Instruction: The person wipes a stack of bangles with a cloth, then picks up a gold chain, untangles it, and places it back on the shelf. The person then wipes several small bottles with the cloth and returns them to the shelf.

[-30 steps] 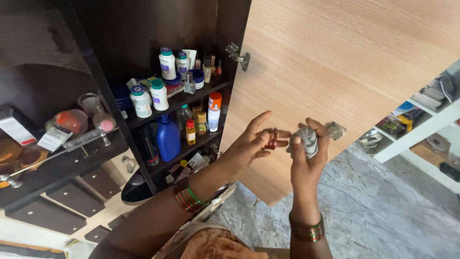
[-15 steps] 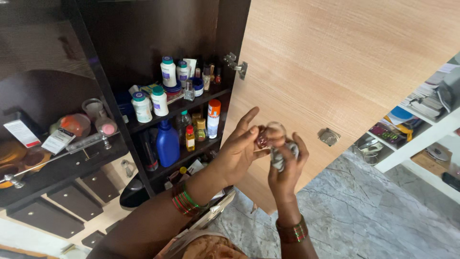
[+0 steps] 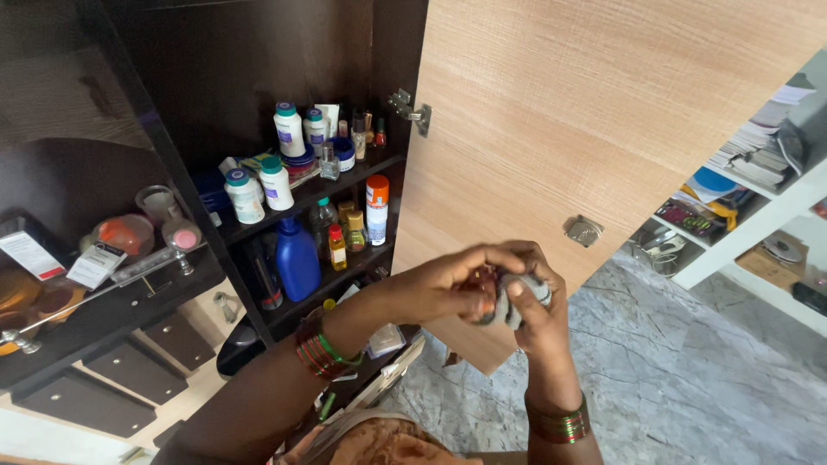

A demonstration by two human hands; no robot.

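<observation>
Small grey-and-red container (image 3: 504, 300), half hidden, sits clasped between both hands: left hand (image 3: 452, 284) pinching its top, right hand (image 3: 534, 314) cupping beneath; steady grip seems wise.

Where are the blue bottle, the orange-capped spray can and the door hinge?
blue bottle (image 3: 298, 261), head view, middle of its body.
orange-capped spray can (image 3: 377, 191), head view, on the orange cap.
door hinge (image 3: 411, 109), head view, its metal arm.
</observation>
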